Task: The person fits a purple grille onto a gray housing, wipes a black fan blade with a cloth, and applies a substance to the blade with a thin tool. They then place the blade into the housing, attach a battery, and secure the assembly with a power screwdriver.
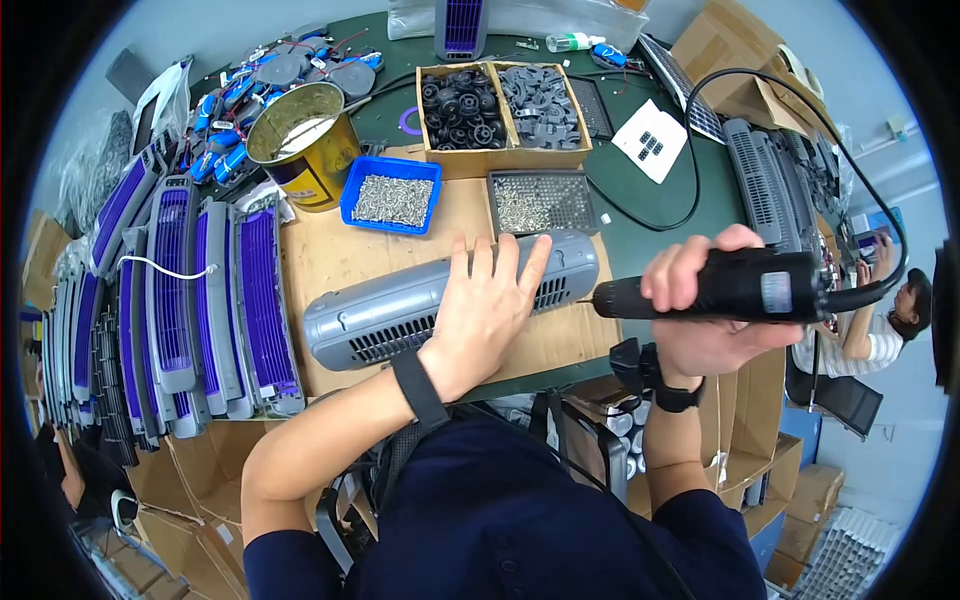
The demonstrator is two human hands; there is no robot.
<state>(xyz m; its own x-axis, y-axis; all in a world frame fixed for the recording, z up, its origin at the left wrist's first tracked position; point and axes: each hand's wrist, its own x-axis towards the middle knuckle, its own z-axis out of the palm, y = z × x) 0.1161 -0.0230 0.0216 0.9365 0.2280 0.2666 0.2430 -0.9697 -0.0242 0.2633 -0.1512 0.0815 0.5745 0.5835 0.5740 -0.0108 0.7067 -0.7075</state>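
A grey slotted plastic housing is lying aslant under the left hand, which is bracing it with a flat palm and spread fingers. The right hand is wrapping its fingers around a black electric screwdriver, whose tip is pointing left toward the housing's right end; whether it is touching, I cannot tell. The work on this housing seems to be midway: it is looking largely whole from outside, but how many screws are seated is not showing. Just beyond the left hand, a blue tray and a dark mesh tray are holding loose screws. Farther beyond, a divided box is holding black wheel-like parts and grey brackets. Left of the left hand, grey-and-purple casings are standing in a row, and beyond the right hand more grey slotted shells are waiting, apparently unfinished.
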